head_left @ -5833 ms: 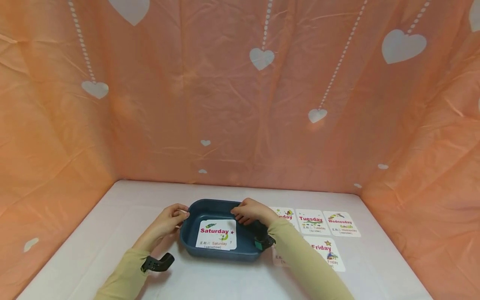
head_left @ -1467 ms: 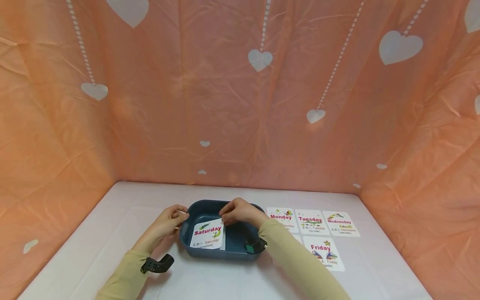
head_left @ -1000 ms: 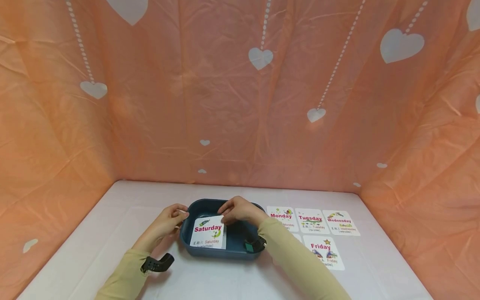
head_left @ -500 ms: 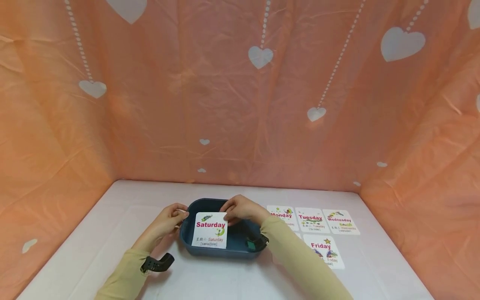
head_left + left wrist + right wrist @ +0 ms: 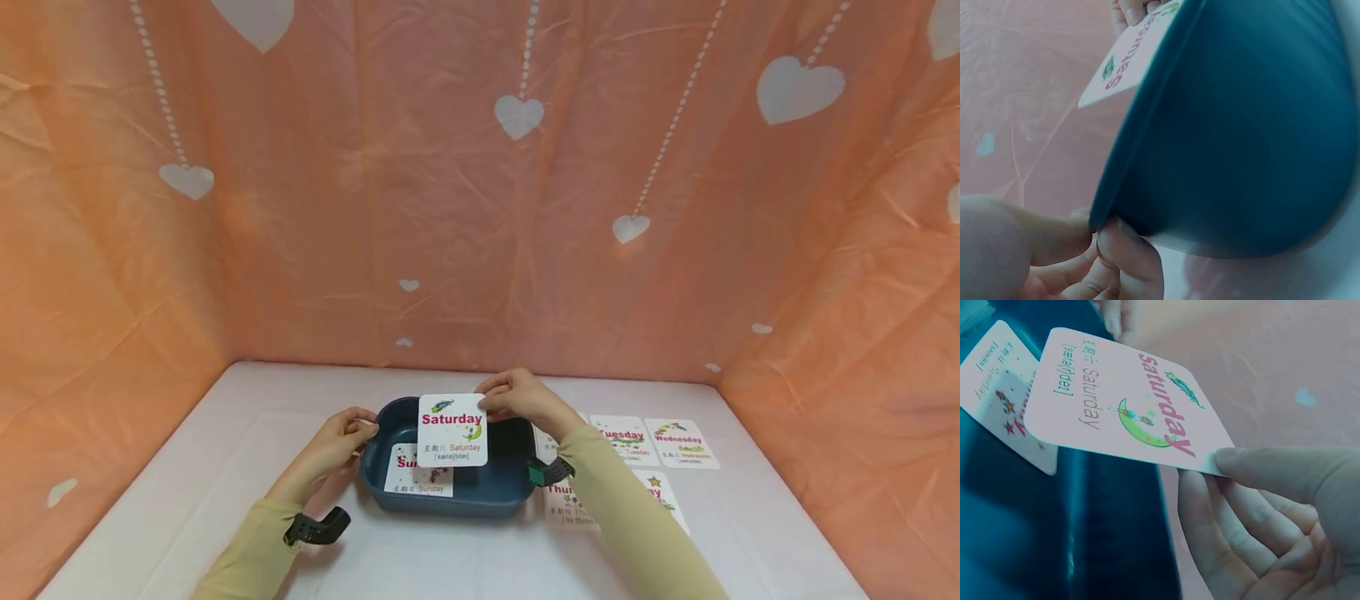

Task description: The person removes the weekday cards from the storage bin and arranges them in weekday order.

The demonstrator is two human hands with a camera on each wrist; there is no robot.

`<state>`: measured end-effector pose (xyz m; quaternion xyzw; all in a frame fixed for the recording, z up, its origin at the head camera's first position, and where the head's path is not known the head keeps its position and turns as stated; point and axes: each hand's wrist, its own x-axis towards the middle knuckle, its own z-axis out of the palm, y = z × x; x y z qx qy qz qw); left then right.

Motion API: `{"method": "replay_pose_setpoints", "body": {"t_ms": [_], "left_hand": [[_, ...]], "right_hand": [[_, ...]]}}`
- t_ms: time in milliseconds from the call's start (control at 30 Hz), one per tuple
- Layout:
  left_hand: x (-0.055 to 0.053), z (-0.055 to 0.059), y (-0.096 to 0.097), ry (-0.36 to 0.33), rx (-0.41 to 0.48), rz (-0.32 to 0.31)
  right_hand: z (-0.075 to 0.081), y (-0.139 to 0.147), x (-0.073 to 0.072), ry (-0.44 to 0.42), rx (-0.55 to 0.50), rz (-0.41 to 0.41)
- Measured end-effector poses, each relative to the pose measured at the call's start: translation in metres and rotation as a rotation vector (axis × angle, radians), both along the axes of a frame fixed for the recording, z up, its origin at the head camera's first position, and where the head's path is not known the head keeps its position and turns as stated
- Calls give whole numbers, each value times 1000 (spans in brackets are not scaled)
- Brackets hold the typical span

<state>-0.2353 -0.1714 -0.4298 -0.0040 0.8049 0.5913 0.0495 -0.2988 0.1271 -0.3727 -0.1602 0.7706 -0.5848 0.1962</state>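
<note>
A dark blue oblong basin (image 5: 487,497) stands on the table, and my left hand (image 5: 335,446) pinches its left rim between thumb and forefinger, as the left wrist view shows close up. My right hand (image 5: 528,398) holds the Saturday card (image 5: 452,429) by its right edge, thumb on the printed face and fingers beneath. That card hangs above the basin, its face toward me. Below it, inside the basin, lies the Sunday card (image 5: 401,479), partly covered by the raised one. In the right wrist view both the Saturday card (image 5: 1116,394) and the Sunday card (image 5: 997,381) show.
Right of the basin lie the Tuesday card (image 5: 626,437), the Wednesday card (image 5: 682,443) and the Thursday card (image 5: 566,508). My right arm partly covers other cards there. An orange curtain (image 5: 450,208) with white hearts encloses the white table (image 5: 300,392) behind and at the sides.
My right hand has lifted the Saturday card up and to the right, out of the basin, uncovering the Sunday card under it. My left hand has kept its grip on the rim.
</note>
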Motion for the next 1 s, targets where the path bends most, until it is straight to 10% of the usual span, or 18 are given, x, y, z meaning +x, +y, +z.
{"method": "replay_pose_setpoints", "body": {"t_ms": [1000], "left_hand": [[-2,-1,1,-6,-16,9]], "right_hand": [[24,139,12,102,-76,-171]]}}
